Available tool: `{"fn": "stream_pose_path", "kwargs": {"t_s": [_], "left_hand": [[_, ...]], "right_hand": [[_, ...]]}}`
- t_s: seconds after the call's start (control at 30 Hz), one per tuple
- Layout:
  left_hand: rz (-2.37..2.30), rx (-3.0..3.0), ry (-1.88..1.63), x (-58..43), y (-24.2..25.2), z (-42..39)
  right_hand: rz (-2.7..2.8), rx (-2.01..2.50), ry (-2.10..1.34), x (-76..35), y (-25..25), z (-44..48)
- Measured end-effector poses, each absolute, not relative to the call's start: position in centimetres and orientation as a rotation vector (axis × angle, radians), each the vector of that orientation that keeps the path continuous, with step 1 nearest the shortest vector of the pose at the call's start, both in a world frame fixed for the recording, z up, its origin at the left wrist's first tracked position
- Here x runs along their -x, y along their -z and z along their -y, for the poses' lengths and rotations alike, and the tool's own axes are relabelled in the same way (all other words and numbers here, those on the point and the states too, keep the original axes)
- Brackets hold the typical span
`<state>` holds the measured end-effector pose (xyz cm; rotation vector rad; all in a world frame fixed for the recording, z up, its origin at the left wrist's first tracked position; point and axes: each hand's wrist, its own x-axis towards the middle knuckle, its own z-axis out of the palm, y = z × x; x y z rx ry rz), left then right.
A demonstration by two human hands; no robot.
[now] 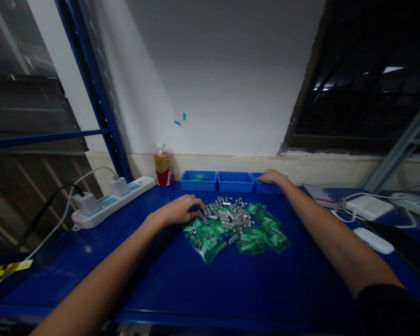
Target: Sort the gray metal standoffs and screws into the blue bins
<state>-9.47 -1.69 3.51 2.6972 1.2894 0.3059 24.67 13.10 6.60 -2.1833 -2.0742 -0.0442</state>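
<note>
A heap of small metal cylinders (227, 212) lies on the blue table (210, 284), with several green plastic bags (231, 235) spread in front of it. My left hand (180, 209) rests at the left edge of the heap, fingers curled onto the cylinders; what they hold, if anything, is hidden. My right hand (271, 176) reaches far back, its fingers lying over the rim of the rightmost blue bin (268, 185).
Three small blue bins (217, 181) stand in a row at the back. A drink bottle (164, 165) is left of them. A white power strip (114, 200) with plugs lies at the left. White devices (369, 207), cables and papers sit at the right.
</note>
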Motion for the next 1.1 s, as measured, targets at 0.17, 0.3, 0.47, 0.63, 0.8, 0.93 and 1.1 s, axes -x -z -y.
{"fn": "stream_pose_path", "kwargs": {"t_s": [0.17, 0.3, 0.47, 0.63, 0.8, 0.93, 1.1], "left_hand": [[-1.326, -2.691, -0.307, 9.5, -3.2, 1.4], [-1.278, -2.691, -0.282, 9.3, -3.2, 1.4], [-1.299, -2.689, -0.307, 9.3, -3.3, 1.4], [-1.351, -2.627, -0.383, 8.8, -3.0, 1.4], [-1.353, -2.562, -0.403, 8.6, -2.7, 1.5], [-1.336, -2.529, -0.426, 8.8, -2.8, 1.6], [-1.331, -2.492, -0.433, 8.8, -2.7, 1.5]], "right_hand": [[2.004, 1.805, 0.261, -24.2, -5.1, -6.8], [2.135, 1.398, 0.272, -23.6, -2.6, -0.7], [2.214, 1.199, 0.237, -21.7, -2.2, 2.2], [2.047, 1.524, 0.253, -23.4, -5.6, -3.3], [2.222, 1.954, -0.115, -26.2, -8.4, -12.1], [2.437, 2.021, -0.347, -25.9, -7.5, -15.8], [2.604, 2.055, -0.375, -24.8, -6.2, -17.7]]}}
